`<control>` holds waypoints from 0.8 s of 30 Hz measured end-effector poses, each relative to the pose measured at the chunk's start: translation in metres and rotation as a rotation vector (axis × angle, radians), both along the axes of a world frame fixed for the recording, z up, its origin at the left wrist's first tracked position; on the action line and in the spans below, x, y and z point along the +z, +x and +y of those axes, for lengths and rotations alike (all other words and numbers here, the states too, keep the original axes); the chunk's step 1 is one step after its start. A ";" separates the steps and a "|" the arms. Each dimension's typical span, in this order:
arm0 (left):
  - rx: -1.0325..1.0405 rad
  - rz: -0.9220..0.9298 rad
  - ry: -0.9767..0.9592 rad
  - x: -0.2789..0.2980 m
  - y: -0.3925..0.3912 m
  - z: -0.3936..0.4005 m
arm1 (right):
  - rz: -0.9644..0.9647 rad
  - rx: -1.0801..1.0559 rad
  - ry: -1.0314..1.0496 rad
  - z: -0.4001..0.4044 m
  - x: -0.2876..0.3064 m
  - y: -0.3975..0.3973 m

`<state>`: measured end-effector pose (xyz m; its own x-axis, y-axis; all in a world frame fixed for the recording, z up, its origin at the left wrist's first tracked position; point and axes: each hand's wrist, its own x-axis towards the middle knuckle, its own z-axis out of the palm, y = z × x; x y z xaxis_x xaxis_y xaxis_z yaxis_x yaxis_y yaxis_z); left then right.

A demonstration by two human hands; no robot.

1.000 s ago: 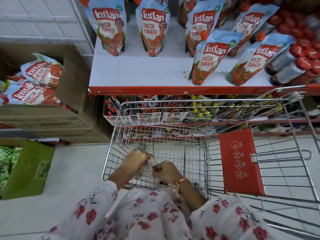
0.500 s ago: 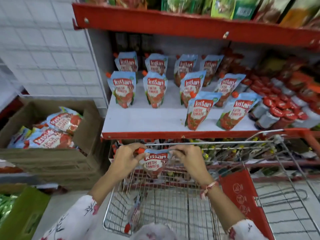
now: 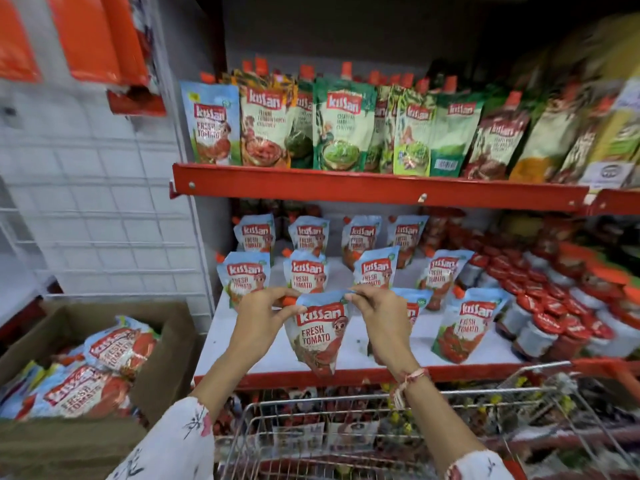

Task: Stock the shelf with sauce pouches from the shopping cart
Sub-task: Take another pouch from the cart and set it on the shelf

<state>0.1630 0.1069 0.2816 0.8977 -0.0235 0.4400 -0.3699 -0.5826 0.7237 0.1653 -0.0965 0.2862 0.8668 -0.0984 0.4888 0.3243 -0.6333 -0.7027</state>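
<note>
1. A pouch is held up in front of the middle shelf, above the cart, its bottom tip level with the shelf's red front lip.
2. The grip of the left hand is pinched on the pouch's top left corner, by the orange cap; the grip of the right hand is pinched on the top right corner. Both are clamped on the same pouch.
3. Step in hand, as judged: the pouch is to be stood in the front row, in the bare gap left of the half-hidden pouch behind the right hand.
4. To be done well: the pouch should be carried over the lip first, then lowered so the base gusset lands flat, label outward.
5. The base should be spread before release; these pouches lean easily, as seen in the tilted one at the right.
6. It should be lined up with the column of the pouch behind, without knocking that row.
7. Release is best made one corner at a time, so that balance can be checked.
8. Risks: the tip catching on the lip; the right wrist brushing the half-hidden pouch.
9. More pouches are seen in the box at the left; the cart's contents are too blurred to tell, so the remaining count cannot be judged.
</note>
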 end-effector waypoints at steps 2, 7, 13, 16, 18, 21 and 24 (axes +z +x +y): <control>0.021 -0.011 0.022 -0.002 0.011 0.000 | 0.013 0.000 -0.015 0.001 -0.003 0.011; 0.029 -0.023 0.148 -0.013 0.031 0.001 | 0.076 0.001 -0.036 0.006 -0.019 0.032; 0.044 -0.005 0.197 -0.032 0.039 0.002 | 0.123 -0.005 -0.050 0.009 -0.041 0.042; 0.053 -0.012 0.191 -0.038 0.040 0.000 | 0.145 -0.009 -0.058 0.009 -0.044 0.044; 0.053 -0.011 0.179 -0.036 0.038 -0.001 | 0.157 0.003 -0.050 0.008 -0.038 0.042; 0.082 -0.045 0.116 -0.040 0.026 -0.002 | 0.158 -0.022 0.011 0.013 -0.039 0.028; 0.190 -0.067 0.075 -0.056 0.000 0.001 | 0.011 -0.130 0.024 0.023 -0.051 -0.002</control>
<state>0.1625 0.1077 0.2259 0.8579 0.1085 0.5023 -0.2941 -0.6978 0.6531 0.1629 -0.0733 0.2351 0.8510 -0.2221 0.4758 0.2328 -0.6526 -0.7211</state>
